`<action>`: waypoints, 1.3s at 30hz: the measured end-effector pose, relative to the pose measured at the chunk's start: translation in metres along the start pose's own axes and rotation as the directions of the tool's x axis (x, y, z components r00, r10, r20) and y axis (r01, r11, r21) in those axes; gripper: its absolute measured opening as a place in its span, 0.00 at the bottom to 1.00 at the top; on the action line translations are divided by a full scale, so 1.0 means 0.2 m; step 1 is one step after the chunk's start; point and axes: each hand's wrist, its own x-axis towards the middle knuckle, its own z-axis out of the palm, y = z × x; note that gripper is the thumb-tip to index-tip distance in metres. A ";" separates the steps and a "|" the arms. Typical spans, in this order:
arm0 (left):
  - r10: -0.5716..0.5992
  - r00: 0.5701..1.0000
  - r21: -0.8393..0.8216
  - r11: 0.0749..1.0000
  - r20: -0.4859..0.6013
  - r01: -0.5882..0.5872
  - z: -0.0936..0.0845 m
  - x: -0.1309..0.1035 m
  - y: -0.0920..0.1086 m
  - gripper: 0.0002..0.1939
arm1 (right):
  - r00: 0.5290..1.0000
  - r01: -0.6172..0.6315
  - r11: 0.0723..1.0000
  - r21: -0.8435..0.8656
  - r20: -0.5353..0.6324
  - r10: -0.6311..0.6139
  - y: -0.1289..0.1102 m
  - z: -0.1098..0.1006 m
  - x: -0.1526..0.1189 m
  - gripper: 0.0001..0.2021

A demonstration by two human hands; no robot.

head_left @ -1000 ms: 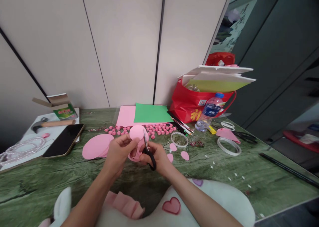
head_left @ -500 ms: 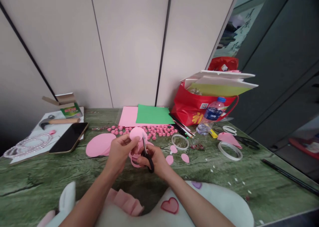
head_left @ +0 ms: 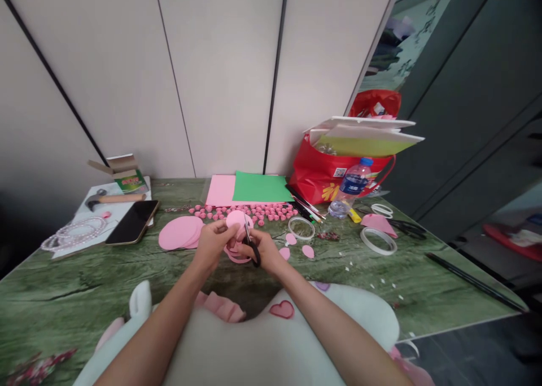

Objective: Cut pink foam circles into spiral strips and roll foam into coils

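Note:
Between the thumb and fingers of my left hand is a round piece of pink paper, held up off the table. My right hand grips black-handled scissors, their blades pointing up against the right side of that paper. Below both hands lie curved pink paper strips, partly hidden by my fingers. A stack of pink paper ovals rests left of my left hand. Several small pink paper petals are scattered right of my right hand. Behind the hands spreads a band of small pink beads or buds.
Green and pink sheets lie at the back. A red bag, water bottle and tape rolls stand or lie to the right. A phone, hammer and bead string are left. A plush cushion covers the near edge.
The view has shifted, showing more of the near table edge and floor. Both hands still hold the paper and scissors, with the paper's angle slightly changed.

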 end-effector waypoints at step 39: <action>-0.063 0.964 -0.158 0.987 -0.258 0.022 -0.04 0.03 -0.05 0.13 | 0.891 -0.364 0.921 0.135 0.339 0.302 0.01 -0.16 -0.03 0.26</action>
